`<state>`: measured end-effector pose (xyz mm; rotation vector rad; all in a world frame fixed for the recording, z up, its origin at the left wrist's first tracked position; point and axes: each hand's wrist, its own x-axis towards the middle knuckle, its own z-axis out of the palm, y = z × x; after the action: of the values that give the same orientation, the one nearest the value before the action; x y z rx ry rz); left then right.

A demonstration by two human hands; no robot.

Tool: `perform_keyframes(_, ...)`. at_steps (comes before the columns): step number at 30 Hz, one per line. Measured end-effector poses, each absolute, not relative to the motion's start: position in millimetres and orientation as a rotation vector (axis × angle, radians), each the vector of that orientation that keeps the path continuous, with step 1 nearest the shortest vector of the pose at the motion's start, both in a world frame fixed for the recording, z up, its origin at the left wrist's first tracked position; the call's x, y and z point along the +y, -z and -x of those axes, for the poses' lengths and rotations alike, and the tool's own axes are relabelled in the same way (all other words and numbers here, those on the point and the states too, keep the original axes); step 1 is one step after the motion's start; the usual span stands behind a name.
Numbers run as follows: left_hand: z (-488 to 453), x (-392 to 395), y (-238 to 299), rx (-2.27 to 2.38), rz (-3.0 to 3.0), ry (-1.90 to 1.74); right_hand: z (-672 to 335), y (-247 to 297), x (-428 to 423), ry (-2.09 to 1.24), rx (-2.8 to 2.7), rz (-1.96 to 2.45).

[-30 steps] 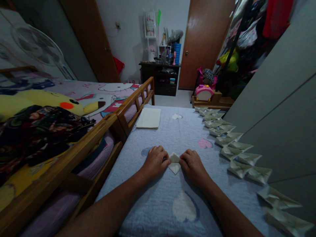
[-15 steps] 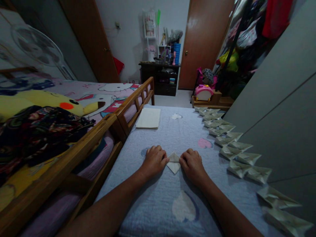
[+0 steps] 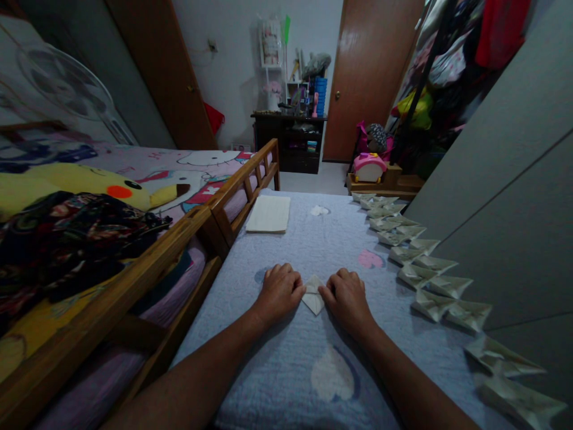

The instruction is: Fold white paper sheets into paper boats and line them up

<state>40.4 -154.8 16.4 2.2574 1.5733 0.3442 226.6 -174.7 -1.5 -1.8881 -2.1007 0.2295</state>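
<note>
Paper (image 3: 313, 300), folded into a small pale diamond, lies flat on the blue bed quilt (image 3: 210, 364), straight ahead of the person and between the two hands. Its long axis runs away from the body, one point toward the chest, the other toward the far end of the bed. Left hand (image 3: 280, 294) sits beside its left edge, right hand (image 3: 344, 300) beside its right. Both are about equally near, knuckles up, fingers curled and half closed, with fingertips at or on the paper's side edges. Cannot tell whether either pinches it or only presses.

Just past the hands, a pink heart patch (image 3: 370, 258) on the quilt. Along the quilt's right side, a long double row of folded paper pieces (image 3: 418, 276), points outward. Farther up, a flat stack of cream paper (image 3: 268, 214).

To the left, a wooden bed rail (image 3: 134, 269), then a yellow plush toy (image 3: 67, 188) on the next bed (image 3: 210, 170). Far end: a dark shelf unit (image 3: 286, 143) and a brown door (image 3: 371, 77).
</note>
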Motion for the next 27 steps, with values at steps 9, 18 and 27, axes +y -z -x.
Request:
perform_keyframes(9,-40,-154,-17,1.585,-2.254,-0.331,-226,2,-174,-0.219,-2.073,1.879)
perform_keyframes(18,-40,-152,-13,1.597,-2.269,-0.344,-235,0,-175,-0.406,-2.057,1.779)
perform_keyframes(27,-42,-153,-13,1.435,-2.196,-0.477,-235,-5,-175,-0.506,-2.052,1.790)
